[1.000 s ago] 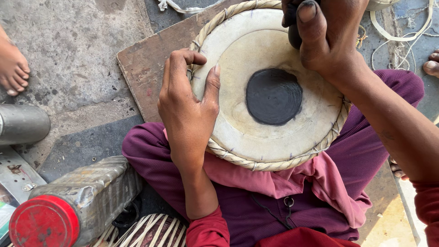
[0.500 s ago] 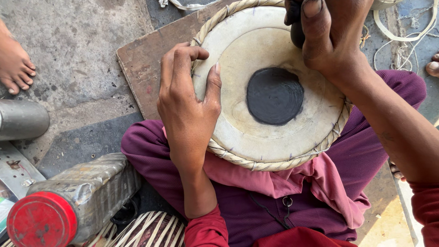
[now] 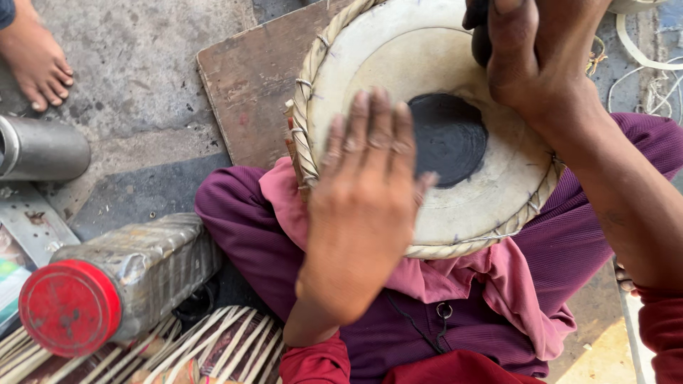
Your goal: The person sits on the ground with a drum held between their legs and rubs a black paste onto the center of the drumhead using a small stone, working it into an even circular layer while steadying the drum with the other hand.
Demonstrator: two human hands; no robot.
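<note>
Top of drum [image 3: 455,213] cut off by the upper frame edge; lower left of the skin hidden under left hand [image 3: 363,206]. Dark object in right hand [image 3: 533,57] mostly covered by the fingers and cropped above: kind not identifiable. Motion blur on the left fingertips; contact with the skin not confirmable.

Left hand: palm down, fingers extended and together, pointing away from the body, grasping nothing, spread over the near-left part of the skin, just left of the black spot [image 3: 447,139]. Right hand: clenched around the dark object, at the far right rim of the drum, wrist angled down toward the lap.

Drum: tilted in the lap on pink cloth [image 3: 491,277], beneath both hands. Left of the left hand: board [image 3: 249,92], red-capped bottle [image 3: 121,277], metal cylinder [image 3: 43,149], another person's bare foot [image 3: 35,60].
</note>
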